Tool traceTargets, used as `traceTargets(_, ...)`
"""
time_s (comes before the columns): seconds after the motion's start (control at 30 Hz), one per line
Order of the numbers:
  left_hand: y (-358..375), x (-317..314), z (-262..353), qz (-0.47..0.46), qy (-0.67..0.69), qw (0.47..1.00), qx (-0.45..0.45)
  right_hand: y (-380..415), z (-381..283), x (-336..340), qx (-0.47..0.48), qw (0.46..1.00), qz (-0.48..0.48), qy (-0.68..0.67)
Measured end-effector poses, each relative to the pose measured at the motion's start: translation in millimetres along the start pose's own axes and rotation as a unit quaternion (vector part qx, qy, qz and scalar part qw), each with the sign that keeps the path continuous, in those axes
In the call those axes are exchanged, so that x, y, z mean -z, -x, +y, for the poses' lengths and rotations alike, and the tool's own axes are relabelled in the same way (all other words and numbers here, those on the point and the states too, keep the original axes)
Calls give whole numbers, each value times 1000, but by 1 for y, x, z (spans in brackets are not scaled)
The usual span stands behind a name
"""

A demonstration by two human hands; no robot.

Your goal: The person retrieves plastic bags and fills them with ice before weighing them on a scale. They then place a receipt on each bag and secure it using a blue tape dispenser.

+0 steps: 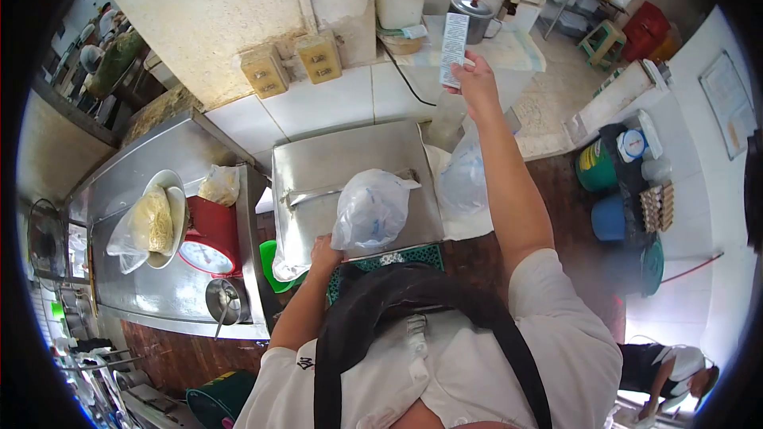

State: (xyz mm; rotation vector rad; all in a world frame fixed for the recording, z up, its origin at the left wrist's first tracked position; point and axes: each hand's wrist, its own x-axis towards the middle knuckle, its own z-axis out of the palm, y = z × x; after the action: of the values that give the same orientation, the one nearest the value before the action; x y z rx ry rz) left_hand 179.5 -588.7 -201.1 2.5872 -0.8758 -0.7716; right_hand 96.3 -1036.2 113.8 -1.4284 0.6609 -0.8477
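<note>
My right hand (474,79) is raised at the end of an outstretched arm. It grips the lower end of a tall, narrow white carton (454,44) with small printed text. Behind the carton stands a lidded metal pot (479,25) on a white counter. Down at the near edge of a steel lid (310,160) with a bar handle, my left hand (325,255) is closed at the lower corner of a clear plastic bag (373,210). The bag looks puffed out and rests over the lid. Another clear plastic bag (465,179) lies on white cloth to the right.
Left, a steel table (119,294) holds a red scale (213,234), a bowl (176,199) with bagged noodles and a small pot (226,302). Egg trays (656,208) and bins (594,167) line the right wall. Another person (671,377) is at lower right.
</note>
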Motion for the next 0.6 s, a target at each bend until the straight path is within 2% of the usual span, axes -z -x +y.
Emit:
traceTargets(0.03, -2, 5, 2, -46, 10, 998, 33, 5, 1, 3, 0, 1000, 6, -2)
traceTargets(0.1, -1, 9, 5, -31, -10, 999, 31, 12, 0, 6, 2, 1000, -8, 14)
traceTargets(0.2, 0, 15, 4, -64, -16, 997, 28, 26, -9, 5, 10, 1000, -2, 18)
traceTargets(0.27, -1, 23, -14, -67, 98, 992, -49, 35, -16, 4, 11, 999, -8, 30)
traceTargets(0.3, -8, 35, -27, -71, 97, 991, -53, 37, -19, 4, 17, 999, -15, 41)
traceTargets(0.37, -25, 64, -49, -31, 138, 988, -61, 42, -23, 3, 24, 998, -11, 65)
traceTargets(0.43, -7, 139, -21, 14, 195, 979, -60, 48, -28, -3, 32, 996, -9, 88)
traceTargets(0.5, -13, 181, -10, 75, 231, 968, -66, 56, -33, -12, 35, 995, -14, 88)
traceTargets(0.6, -15, 243, 49, 68, 223, 967, -104, 63, -31, -24, 25, 996, -14, 84)
